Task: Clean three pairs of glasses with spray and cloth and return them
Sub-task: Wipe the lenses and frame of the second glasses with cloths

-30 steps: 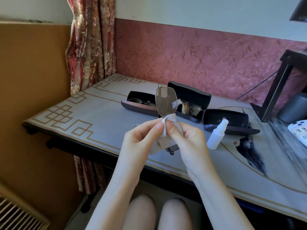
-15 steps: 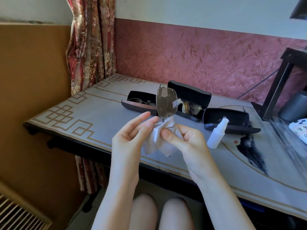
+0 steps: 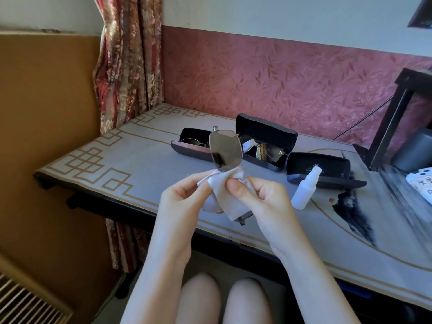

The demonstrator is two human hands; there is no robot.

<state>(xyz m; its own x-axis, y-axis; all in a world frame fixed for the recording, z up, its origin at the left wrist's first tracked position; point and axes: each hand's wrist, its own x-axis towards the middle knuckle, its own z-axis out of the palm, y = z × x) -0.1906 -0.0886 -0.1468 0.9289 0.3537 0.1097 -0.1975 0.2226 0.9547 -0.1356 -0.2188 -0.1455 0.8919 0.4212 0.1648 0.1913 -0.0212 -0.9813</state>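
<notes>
I hold a pair of glasses (image 3: 225, 150) upright above the table's near edge, one dark lens standing clear at the top. A white cloth (image 3: 228, 198) wraps the lower part. My left hand (image 3: 182, 195) pinches the cloth's left corner. My right hand (image 3: 259, 195) pinches the cloth and the glasses inside it with thumb and fingers. A dark temple tip pokes out below the cloth. Behind stand three open black cases: the left case (image 3: 187, 146) and the middle case (image 3: 266, 146) each hold glasses, the right case (image 3: 320, 170) shows none. A white spray bottle (image 3: 306, 188) stands before the right case.
The grey table (image 3: 145, 160) with a gold border pattern meets a red wall at the back. A dark stand (image 3: 397, 118) and a grey cylinder (image 3: 413, 150) occupy the right end, with a patterned white object (image 3: 423, 183) beside them. A curtain (image 3: 128, 57) hangs at the left. My knees sit under the table's edge.
My left hand went from spread fingers to a pinch on the cloth's corner. The cloth is now drawn up against the bottom of the lens. The glasses tilted slightly left.
</notes>
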